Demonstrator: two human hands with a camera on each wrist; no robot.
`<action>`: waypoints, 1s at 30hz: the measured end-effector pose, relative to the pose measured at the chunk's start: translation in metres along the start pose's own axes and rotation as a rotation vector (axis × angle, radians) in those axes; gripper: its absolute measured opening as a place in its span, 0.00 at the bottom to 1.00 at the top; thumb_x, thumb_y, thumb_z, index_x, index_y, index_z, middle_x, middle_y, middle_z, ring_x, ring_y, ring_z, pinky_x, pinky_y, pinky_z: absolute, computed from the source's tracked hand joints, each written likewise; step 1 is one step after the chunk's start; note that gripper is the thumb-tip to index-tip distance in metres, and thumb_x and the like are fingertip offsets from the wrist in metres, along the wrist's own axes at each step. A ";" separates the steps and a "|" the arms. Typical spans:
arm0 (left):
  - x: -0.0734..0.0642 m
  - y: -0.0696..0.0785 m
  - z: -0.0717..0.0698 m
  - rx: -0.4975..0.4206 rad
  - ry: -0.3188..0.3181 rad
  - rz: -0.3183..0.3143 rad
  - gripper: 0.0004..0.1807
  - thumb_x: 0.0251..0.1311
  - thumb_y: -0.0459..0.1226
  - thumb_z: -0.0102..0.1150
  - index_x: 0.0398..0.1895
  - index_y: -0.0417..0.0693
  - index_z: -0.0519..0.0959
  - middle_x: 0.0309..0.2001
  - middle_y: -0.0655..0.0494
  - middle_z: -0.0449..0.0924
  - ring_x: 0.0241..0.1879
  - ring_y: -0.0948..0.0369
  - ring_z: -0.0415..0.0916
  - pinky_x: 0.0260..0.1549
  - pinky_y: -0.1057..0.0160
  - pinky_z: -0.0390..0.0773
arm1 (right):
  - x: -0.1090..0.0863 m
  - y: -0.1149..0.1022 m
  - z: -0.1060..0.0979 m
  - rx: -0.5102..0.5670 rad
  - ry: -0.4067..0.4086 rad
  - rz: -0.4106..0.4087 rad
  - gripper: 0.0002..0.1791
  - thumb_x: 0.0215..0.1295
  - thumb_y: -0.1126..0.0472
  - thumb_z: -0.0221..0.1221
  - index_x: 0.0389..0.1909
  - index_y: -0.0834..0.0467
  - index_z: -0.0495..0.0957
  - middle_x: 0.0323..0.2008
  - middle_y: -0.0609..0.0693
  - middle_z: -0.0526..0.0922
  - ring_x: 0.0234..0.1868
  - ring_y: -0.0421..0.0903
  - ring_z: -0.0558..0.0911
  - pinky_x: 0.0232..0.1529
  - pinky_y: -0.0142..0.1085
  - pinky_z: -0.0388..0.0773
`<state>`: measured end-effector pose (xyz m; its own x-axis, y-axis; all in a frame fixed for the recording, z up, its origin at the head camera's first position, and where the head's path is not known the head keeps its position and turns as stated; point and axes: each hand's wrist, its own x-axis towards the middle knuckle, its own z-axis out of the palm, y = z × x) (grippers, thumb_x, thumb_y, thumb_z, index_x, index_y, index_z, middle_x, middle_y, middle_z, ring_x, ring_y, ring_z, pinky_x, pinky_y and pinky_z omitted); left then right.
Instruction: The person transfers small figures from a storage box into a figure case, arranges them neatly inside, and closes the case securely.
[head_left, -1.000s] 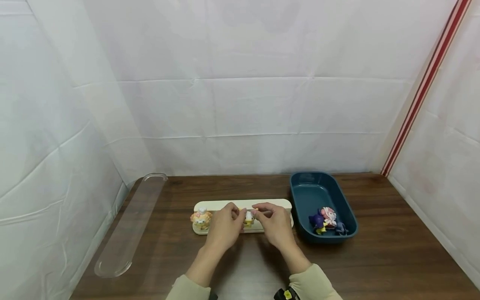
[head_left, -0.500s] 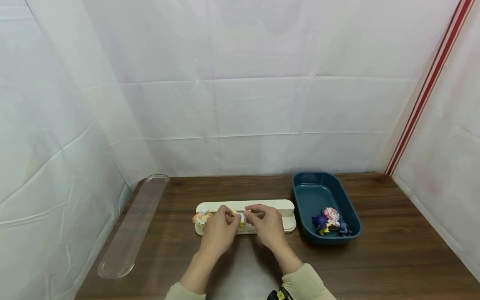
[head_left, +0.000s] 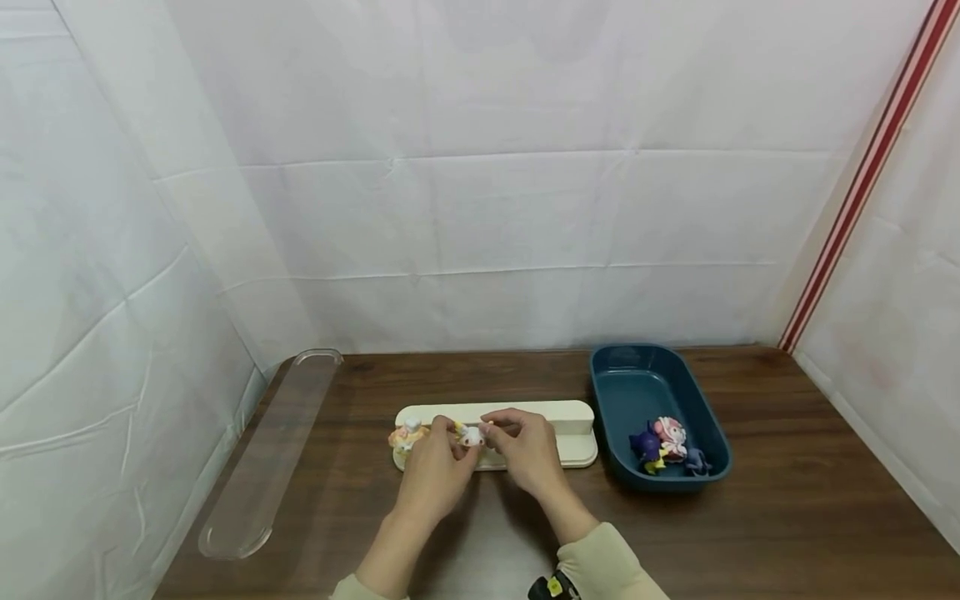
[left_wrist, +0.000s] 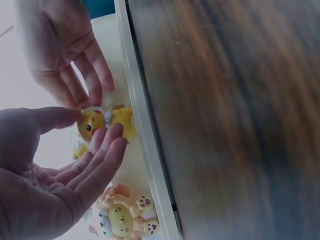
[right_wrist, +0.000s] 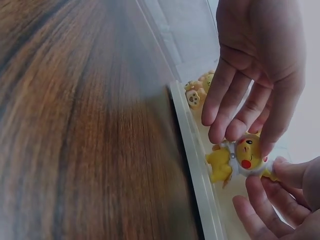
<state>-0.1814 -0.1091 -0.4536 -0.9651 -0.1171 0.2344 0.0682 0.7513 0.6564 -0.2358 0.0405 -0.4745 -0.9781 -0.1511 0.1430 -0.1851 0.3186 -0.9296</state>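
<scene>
A small yellow figurine (head_left: 471, 435) with a white hood, a winking eye and red cheeks stands between my two hands. My left hand (head_left: 433, 471) grips its head between thumb and fingers; the left wrist view shows the yellow body (left_wrist: 122, 120) low against the cream stand (head_left: 573, 450). My right hand (head_left: 531, 454) pinches an ear at the other side, thumb opposite fingers (right_wrist: 257, 192). Just left of my left hand, a fluffy orange-maned figurine (left_wrist: 121, 220) sits at the stand's left end. Whether the yellow figurine's feet touch the stand is hard to tell.
To the right of the stand is a dark blue tray (head_left: 626, 433) holding a purple figurine (head_left: 647, 450), a pink-and-white one (head_left: 671, 437) and a dark blue-grey one (head_left: 697, 461). A long clear plastic cover (head_left: 273, 454) lies along the table's left side.
Both hands have shifted left along the stand, bringing the yellow figurine closer to the orange-maned one. Its white hood now shows more from above. The view has turned slightly left.
</scene>
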 end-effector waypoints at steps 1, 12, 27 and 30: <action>-0.001 0.000 0.001 0.009 0.007 0.008 0.23 0.61 0.38 0.70 0.52 0.32 0.75 0.22 0.61 0.78 0.24 0.65 0.72 0.27 0.62 0.73 | 0.000 0.000 0.001 0.007 -0.003 0.004 0.09 0.67 0.59 0.69 0.44 0.57 0.90 0.34 0.52 0.91 0.32 0.47 0.89 0.28 0.32 0.80; -0.003 0.002 0.002 0.067 0.000 0.035 0.25 0.66 0.36 0.66 0.64 0.39 0.72 0.18 0.61 0.72 0.17 0.64 0.66 0.19 0.64 0.65 | -0.003 0.002 0.005 0.040 -0.014 -0.019 0.09 0.68 0.59 0.69 0.46 0.56 0.89 0.41 0.53 0.91 0.35 0.45 0.90 0.32 0.30 0.83; -0.004 0.003 -0.005 0.159 0.005 0.057 0.14 0.69 0.36 0.64 0.56 0.43 0.81 0.33 0.44 0.88 0.28 0.53 0.83 0.28 0.50 0.81 | -0.001 0.003 0.008 -0.019 -0.118 -0.081 0.13 0.69 0.63 0.66 0.52 0.52 0.86 0.45 0.52 0.90 0.40 0.44 0.90 0.37 0.30 0.84; -0.004 0.002 -0.005 0.165 -0.001 0.055 0.14 0.69 0.35 0.63 0.56 0.43 0.81 0.36 0.42 0.89 0.30 0.51 0.85 0.29 0.49 0.82 | 0.000 0.003 0.008 -0.020 -0.127 -0.094 0.14 0.69 0.65 0.66 0.53 0.53 0.86 0.45 0.52 0.90 0.41 0.45 0.90 0.39 0.31 0.84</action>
<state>-0.1763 -0.1106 -0.4498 -0.9612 -0.0720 0.2662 0.0789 0.8533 0.5155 -0.2353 0.0337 -0.4801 -0.9366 -0.2981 0.1841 -0.2788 0.3159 -0.9069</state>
